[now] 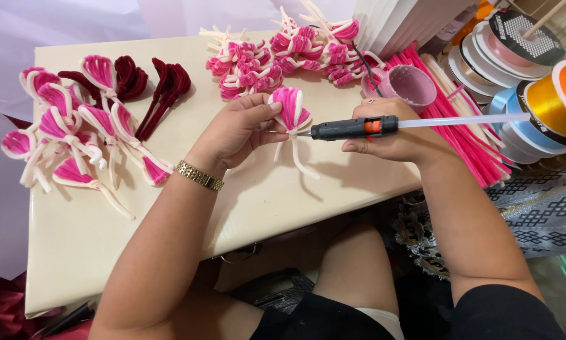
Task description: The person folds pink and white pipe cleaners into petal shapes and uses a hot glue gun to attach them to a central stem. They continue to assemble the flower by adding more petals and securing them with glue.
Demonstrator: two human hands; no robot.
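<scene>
Left grip (242, 129) pinches petal (290, 112); right (393, 135) seemingly levels glue gun (352, 128).

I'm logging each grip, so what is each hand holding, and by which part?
Left hand pinches the pink-and-white petal at its left edge. Right hand grips the glue gun around its dark body.

Pink-and-white petal (290, 108), black glue gun (352, 128) with orange trigger, cream table (75, 233).
</scene>
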